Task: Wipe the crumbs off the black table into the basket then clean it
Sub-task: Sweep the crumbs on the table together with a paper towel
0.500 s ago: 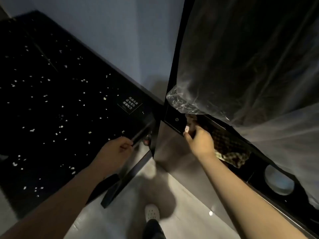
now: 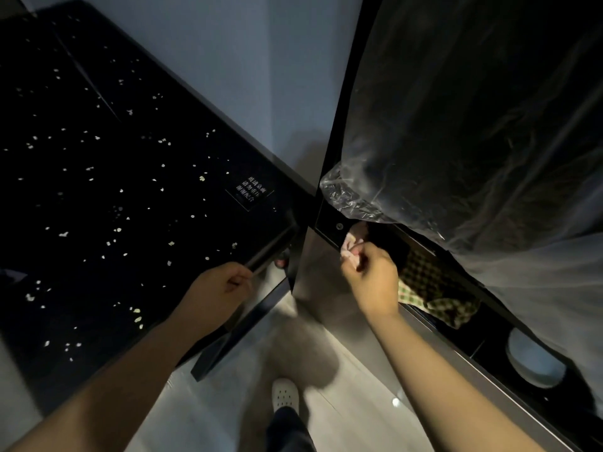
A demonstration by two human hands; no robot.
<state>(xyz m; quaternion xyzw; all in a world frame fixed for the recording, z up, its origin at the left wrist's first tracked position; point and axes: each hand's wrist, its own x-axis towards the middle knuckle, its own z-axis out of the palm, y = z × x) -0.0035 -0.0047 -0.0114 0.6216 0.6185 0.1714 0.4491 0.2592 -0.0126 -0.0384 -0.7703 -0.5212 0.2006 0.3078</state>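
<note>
The black table (image 2: 81,272) is seen at the left, strewn with pale crumbs (image 2: 137,319); its near corner edge is gripped by the left hand (image 2: 218,288), fingers curled under the glass; a crumpled pink cloth (image 2: 350,243) is pinched by the right hand (image 2: 372,278) at a dark shelf (image 2: 328,223) beneath clear plastic sheeting (image 2: 456,141); a green checked cloth (image 2: 430,295) lies just beside that hand.
</note>
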